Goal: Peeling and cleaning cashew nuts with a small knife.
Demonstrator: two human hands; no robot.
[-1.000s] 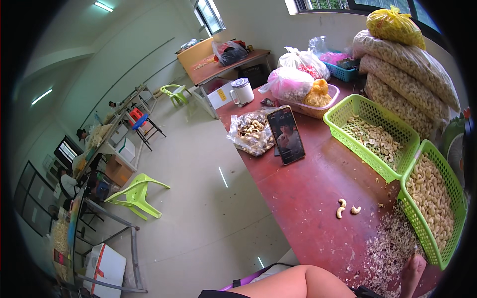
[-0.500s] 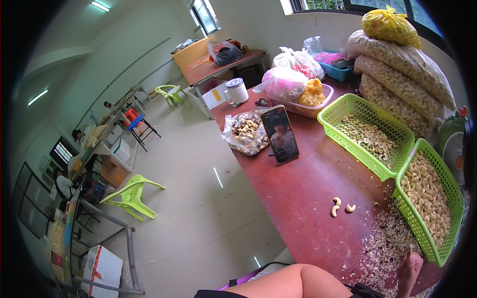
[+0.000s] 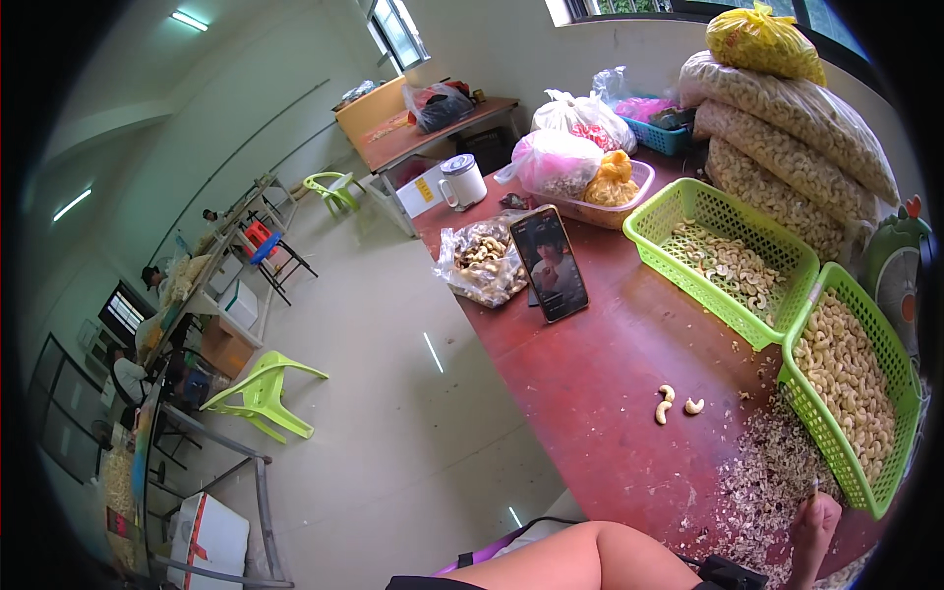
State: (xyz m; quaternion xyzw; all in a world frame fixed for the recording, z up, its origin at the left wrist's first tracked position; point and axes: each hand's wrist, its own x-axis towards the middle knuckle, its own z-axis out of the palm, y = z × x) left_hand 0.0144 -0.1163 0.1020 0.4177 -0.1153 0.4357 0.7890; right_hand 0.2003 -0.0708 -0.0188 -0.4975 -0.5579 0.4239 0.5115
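Note:
My right hand (image 3: 816, 522) is at the lower right, closed around a thin, short, pointed tool (image 3: 815, 488) whose tip sticks up past the fingers. It is over a spread of brownish skin crumbs (image 3: 772, 482), just below a green basket (image 3: 851, 374) full of peeled cashews. Left of the crumbs, three cashews (image 3: 665, 404) lie on the red table (image 3: 580, 393). A second green basket (image 3: 728, 261) behind holds fewer cashew pieces. My left hand is out of view. A bare bent limb of mine (image 3: 590, 560) crosses the lower edge.
A phone (image 3: 550, 264) leans upright beside an open bag of unpeeled cashews (image 3: 484, 258). Behind are a white mug (image 3: 462, 183), a pink tub (image 3: 629, 202) with bags, and stacked cashew sacks (image 3: 787, 118). A small green fan (image 3: 900, 285) stands right. Green chair (image 3: 264, 393) on the floor; people sit far left.
The whole view has shifted very slightly. My right hand stays near the same spot with the thin tool still in it, and the cashews and baskets have not moved.

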